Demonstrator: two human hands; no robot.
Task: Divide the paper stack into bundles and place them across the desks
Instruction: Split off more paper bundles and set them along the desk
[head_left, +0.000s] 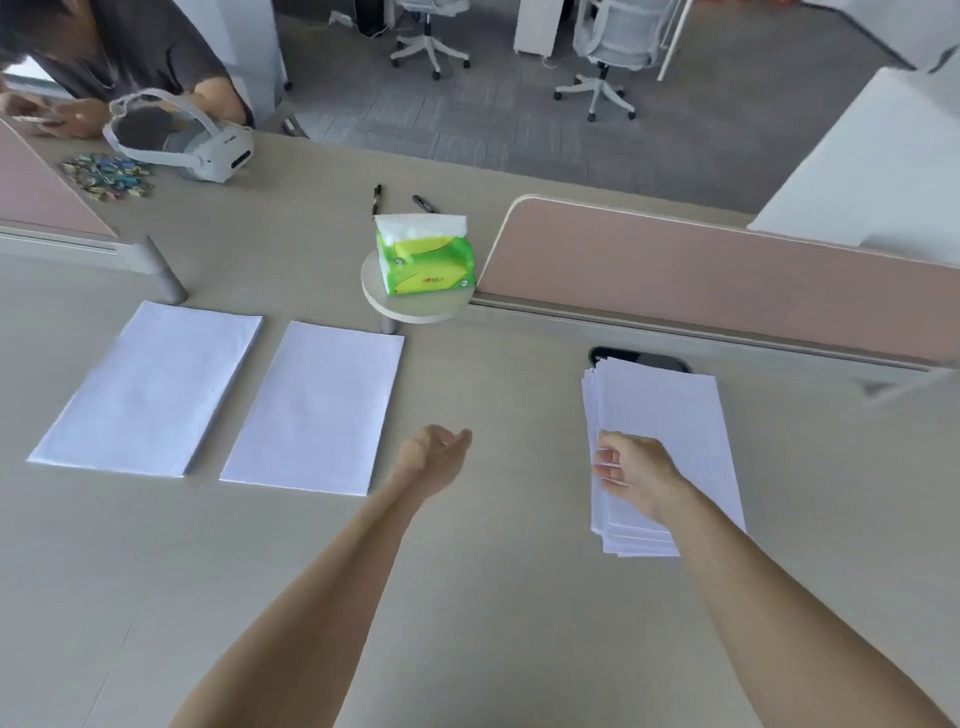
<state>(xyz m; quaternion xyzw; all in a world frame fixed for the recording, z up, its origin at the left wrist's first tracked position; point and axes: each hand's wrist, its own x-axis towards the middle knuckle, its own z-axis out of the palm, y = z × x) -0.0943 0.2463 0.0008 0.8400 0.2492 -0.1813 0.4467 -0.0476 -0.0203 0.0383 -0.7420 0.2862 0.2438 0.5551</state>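
So the loose, slightly fanned stack of white paper sits at about 3 o'clock from the middle of our view. It's flat on the beige desk, and its far end covers part of a dark oval cable slot. Our right hand lies on its near half, with the fingers curled over the left edge and gripping the sheets there. Our left hand hovers over bare desk near dead centre, at 9 o'clock of the stack and well apart from it. Its fingers are loosely curled with nothing in them.

Toward 9 o'clock of the view we've got two flat white paper bundles lying side by side, not touching. The nearer bundle is just left of our left hand, and the far-left bundle is beyond it.

At 12 o'clock a green and yellow tissue pack with a white tissue poking out sits on a small round pale shelf. The shelf meets the end of a pink divider panel that runs off toward 2 o'clock. Just behind the pack, two black pens lie on the desk.

Around 10 to 11 o'clock there's a white VR headset with a little heap of colourful bits beside it, too small to make out. Another person in a dark grey shirt leans over the desk there. Two white office chairs stand on grey carpet past the desk.
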